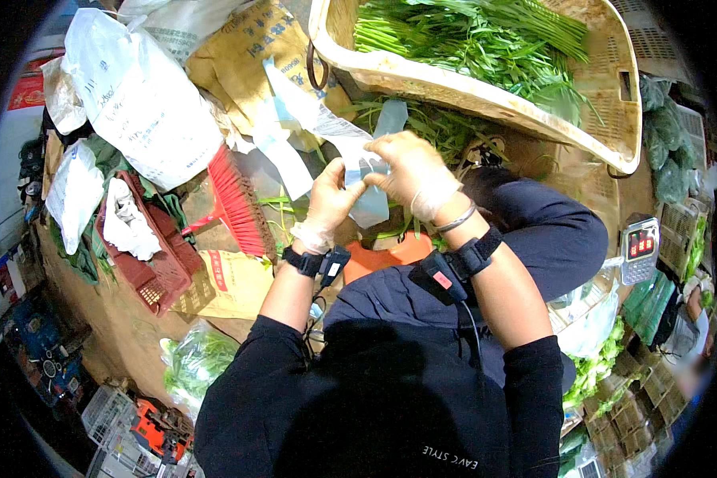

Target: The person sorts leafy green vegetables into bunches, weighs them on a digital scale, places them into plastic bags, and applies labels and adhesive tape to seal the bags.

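Both my hands, in thin clear gloves, are close together over my lap. My left hand (329, 203) has its thumb and fingers pinched near the lower end of a thin white and pale-blue strip (315, 109). From the other side, my right hand (414, 171) pinches the same strip, its fingertips almost touching the left thumb. The strip slants away to the far left, and bluish pieces show around and below the fingers. Whether these are paper or plastic film I cannot tell. Black bands with small boxes are on both wrists.
A cream plastic crate (486, 102) with long leafy greens (470, 48) stands ahead. To the left are a red broom (235, 203), a white sack (139, 99) and a dark-red basket (155, 267). At right is a scale display (640, 248). Bagged greens (199, 358) lie near left.
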`<move>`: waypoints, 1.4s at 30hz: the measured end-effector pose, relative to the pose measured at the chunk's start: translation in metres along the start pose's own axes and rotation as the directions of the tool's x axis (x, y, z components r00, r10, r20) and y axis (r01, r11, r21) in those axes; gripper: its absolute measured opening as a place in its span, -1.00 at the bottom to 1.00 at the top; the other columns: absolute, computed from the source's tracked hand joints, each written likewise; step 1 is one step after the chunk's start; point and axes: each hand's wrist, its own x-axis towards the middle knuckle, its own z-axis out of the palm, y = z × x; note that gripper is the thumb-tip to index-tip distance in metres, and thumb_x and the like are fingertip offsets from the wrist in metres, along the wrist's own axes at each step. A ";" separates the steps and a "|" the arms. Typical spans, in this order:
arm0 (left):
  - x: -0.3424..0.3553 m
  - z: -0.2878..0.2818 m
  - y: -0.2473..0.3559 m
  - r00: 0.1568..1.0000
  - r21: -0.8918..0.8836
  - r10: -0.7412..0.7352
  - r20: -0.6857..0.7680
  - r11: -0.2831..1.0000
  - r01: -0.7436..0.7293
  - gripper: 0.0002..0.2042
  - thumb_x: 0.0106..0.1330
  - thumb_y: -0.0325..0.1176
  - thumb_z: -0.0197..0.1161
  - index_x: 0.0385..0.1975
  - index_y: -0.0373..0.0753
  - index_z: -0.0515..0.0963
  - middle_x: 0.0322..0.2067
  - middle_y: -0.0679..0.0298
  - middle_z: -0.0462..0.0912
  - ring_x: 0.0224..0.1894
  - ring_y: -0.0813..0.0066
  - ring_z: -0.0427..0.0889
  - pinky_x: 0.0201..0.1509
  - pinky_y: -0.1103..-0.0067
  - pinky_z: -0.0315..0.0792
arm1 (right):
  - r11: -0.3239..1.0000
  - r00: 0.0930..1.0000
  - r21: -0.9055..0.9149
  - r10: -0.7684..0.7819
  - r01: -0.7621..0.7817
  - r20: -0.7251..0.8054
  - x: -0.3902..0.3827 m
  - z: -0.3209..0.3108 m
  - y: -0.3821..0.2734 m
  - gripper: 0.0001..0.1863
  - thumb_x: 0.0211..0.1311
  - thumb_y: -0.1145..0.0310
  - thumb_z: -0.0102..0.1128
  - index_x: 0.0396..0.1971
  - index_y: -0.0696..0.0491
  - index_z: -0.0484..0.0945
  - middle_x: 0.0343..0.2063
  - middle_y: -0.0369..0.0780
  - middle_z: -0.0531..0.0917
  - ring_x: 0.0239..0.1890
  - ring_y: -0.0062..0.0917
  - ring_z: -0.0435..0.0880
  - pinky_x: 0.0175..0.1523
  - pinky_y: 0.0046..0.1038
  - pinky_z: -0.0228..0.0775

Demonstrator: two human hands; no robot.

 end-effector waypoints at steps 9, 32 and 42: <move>-0.022 0.001 0.012 0.994 0.127 0.010 0.113 0.992 -0.024 -0.68 0.06 -0.59 0.25 -0.14 -0.29 0.46 -0.24 0.37 0.54 -0.16 0.61 0.48 -0.05 0.63 0.36 | 0.972 0.990 -0.210 -0.083 0.106 0.115 -0.009 0.013 -0.017 -0.82 -0.06 0.30 0.18 -0.47 0.07 0.51 -0.62 -0.16 0.58 -0.51 -0.30 0.60 -0.39 -0.35 0.43; 0.009 -0.035 -0.168 0.729 0.375 -0.655 -0.199 0.636 0.674 -0.64 0.14 -0.35 0.24 -0.11 -0.36 0.37 -0.55 0.36 0.41 -0.69 0.67 0.26 -0.70 0.68 0.10 | -0.024 0.223 -0.248 0.362 -0.968 -0.905 -0.459 -0.133 0.131 -0.91 0.03 0.41 0.08 -0.56 0.09 0.51 -0.64 -0.20 0.59 -0.57 -0.39 0.60 -0.48 -0.45 0.42; 0.012 0.102 0.117 0.887 0.551 0.461 0.011 0.738 -0.390 -0.75 0.30 -0.49 0.02 -0.04 -0.39 0.39 -0.17 0.18 0.52 -0.16 0.49 0.50 -0.07 0.60 0.43 | 0.387 0.319 0.071 0.839 -0.919 -0.442 -0.419 -0.038 0.097 -0.38 0.17 0.20 -0.13 0.24 0.04 0.07 0.21 0.11 0.08 0.27 0.02 -0.02 0.27 0.00 -0.21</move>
